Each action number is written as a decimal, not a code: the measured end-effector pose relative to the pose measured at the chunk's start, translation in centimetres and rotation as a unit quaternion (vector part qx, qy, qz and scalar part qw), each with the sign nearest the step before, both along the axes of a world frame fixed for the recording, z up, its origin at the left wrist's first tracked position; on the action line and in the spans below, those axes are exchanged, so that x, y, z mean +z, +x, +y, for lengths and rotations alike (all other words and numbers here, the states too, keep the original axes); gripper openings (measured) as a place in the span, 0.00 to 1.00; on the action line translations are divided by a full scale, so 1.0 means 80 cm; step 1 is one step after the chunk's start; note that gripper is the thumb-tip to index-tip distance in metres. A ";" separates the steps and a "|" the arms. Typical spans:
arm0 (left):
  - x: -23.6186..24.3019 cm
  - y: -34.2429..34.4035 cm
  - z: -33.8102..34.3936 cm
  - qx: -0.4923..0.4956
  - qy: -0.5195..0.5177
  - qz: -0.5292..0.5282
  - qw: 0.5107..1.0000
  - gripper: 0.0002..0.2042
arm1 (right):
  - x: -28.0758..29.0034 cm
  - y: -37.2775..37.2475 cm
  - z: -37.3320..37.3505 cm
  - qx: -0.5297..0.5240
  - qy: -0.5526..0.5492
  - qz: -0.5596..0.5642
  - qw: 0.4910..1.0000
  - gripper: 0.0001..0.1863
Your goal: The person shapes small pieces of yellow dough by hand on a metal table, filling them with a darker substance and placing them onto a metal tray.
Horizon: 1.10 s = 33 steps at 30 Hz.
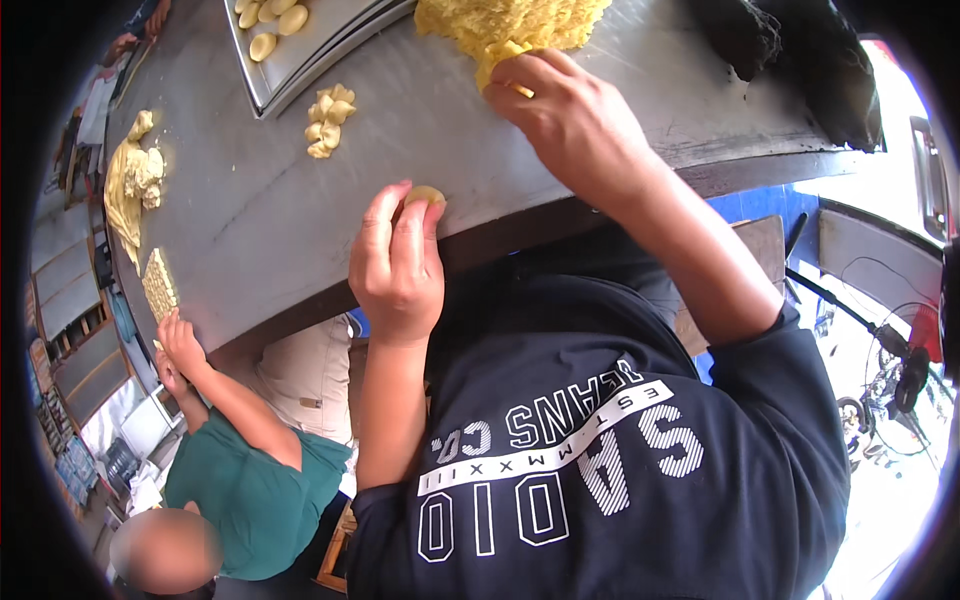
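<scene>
Hiding dough pieces: left hand [397, 262], right hand [572, 122] (fingertips unseen).

Metal tray [300, 60] of shaped pieces; co-worker [250, 470] in green.

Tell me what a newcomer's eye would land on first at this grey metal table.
The big yellow crumbly dough heap at the table's far edge, where the right hand pinches off a bit. Nearer the table's near edge, the left hand presses a small round yellow dough ball against the grey metal tabletop. To the left, a co-worker in a green shirt handles a flat dough slab.
</scene>
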State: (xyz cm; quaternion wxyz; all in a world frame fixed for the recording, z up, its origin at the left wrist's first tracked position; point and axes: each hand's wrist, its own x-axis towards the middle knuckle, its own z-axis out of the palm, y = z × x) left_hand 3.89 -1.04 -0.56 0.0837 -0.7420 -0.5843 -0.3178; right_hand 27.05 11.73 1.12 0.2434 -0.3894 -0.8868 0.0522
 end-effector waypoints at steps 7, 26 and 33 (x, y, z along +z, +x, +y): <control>0.029 -0.033 0.022 -0.020 -0.244 -0.178 0.953 0.08 | 0.018 0.023 -0.007 0.058 -0.094 0.020 0.994 0.10; 0.009 -0.053 0.015 -0.124 -0.189 -0.290 0.930 0.19 | 0.003 0.024 -0.026 0.049 -0.085 0.073 0.992 0.14; 0.018 -0.034 0.030 -0.052 -0.124 -0.110 0.985 0.40 | -0.013 0.027 -0.019 0.020 -0.047 0.111 0.992 0.12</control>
